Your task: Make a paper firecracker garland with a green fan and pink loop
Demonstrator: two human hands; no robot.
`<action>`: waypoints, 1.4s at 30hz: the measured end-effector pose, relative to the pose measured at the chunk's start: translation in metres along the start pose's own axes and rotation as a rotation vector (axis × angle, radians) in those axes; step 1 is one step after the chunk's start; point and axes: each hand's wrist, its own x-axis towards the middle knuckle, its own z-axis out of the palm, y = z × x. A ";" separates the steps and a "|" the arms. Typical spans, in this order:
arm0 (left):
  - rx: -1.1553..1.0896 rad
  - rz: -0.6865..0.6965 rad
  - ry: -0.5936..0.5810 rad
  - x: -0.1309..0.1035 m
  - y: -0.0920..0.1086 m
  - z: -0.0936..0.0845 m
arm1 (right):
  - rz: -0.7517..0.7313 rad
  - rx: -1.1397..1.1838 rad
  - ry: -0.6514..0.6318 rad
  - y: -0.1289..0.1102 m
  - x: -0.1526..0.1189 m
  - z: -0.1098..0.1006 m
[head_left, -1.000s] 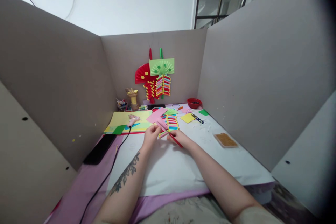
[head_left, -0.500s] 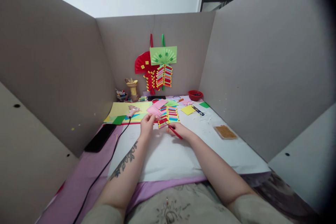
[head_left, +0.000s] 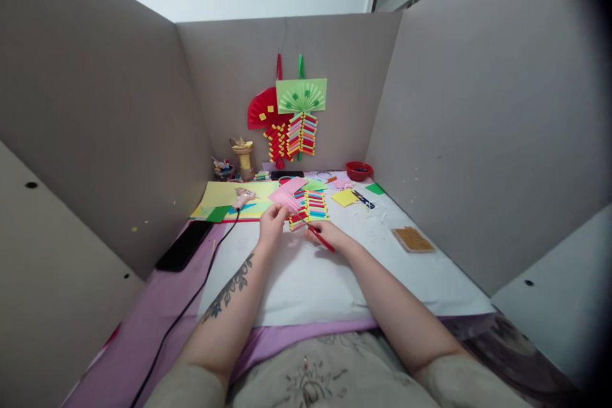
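My left hand (head_left: 272, 223) pinches pink paper (head_left: 284, 196), held over white sheet (head_left: 306, 293); my right hand (head_left: 331, 234) clamped on red-handled scissors (head_left: 324, 240). Yellow-tipped rolls (head_left: 317, 205) already rowed just beyond. Can't tell how much pink remains uncut.

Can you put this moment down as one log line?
left hand: holds pink paper | right hand: holds red-handled scissors | beyond: glue gun, red bowl

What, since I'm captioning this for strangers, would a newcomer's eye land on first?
Probably the red fan and the light-green fan, bright against the grey back panel. Then the pink paper in the left hand and the red-handled tool in the right hand, below them.
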 end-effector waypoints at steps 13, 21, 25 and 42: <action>0.028 -0.005 -0.028 -0.002 0.001 0.000 | -0.022 -0.039 0.032 -0.009 -0.003 0.000; 0.030 0.000 -0.028 -0.003 0.003 0.001 | -0.070 -0.060 0.031 -0.006 -0.003 -0.002; 0.028 -0.014 -0.027 -0.003 0.003 0.002 | -0.061 -0.070 0.020 -0.003 -0.001 -0.002; 0.011 -0.030 -0.016 0.001 -0.007 0.002 | -0.009 -0.055 0.046 -0.007 -0.002 -0.002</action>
